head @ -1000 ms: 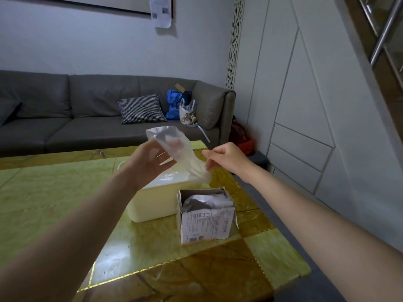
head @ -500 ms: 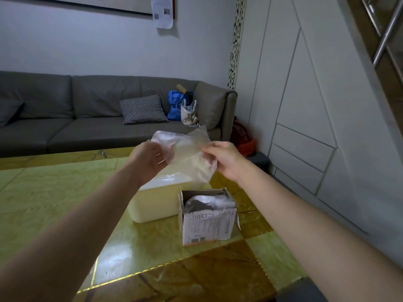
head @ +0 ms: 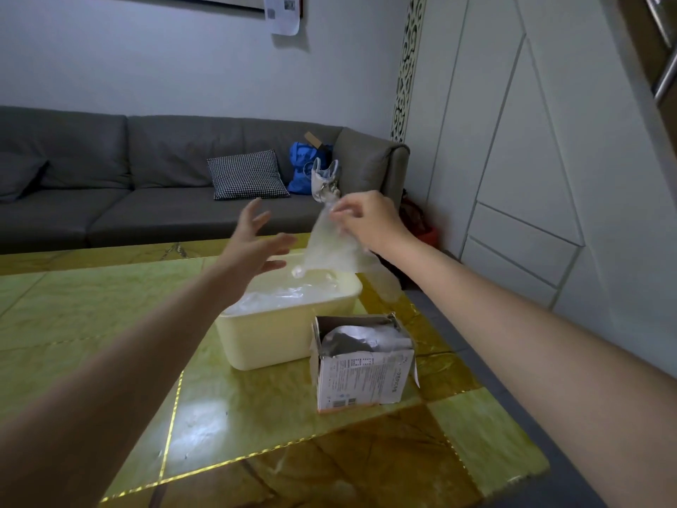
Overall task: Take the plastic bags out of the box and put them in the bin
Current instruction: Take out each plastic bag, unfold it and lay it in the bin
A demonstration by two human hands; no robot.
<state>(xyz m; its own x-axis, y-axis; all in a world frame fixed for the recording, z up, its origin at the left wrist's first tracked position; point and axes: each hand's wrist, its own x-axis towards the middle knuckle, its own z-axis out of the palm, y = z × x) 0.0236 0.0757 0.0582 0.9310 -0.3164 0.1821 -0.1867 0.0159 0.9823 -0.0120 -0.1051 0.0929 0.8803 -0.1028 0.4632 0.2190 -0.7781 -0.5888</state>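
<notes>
A clear plastic bag hangs over the cream plastic bin, pinched at its top by my right hand. The bag's lower end reaches the bin's far rim. My left hand is open with fingers spread, just left of the bag and not touching it. Several clear bags lie crumpled inside the bin. In front of the bin stands a torn-open cardboard box with more folded plastic showing grey at its top.
The bin and box stand on a yellow-green marble table, near its right edge. Behind it is a grey sofa with a checked cushion and a blue bag. A white panelled wall runs along the right.
My left hand has let go of the bag and spread open. My right hand now holds the bag alone, dangling it over the bin.
</notes>
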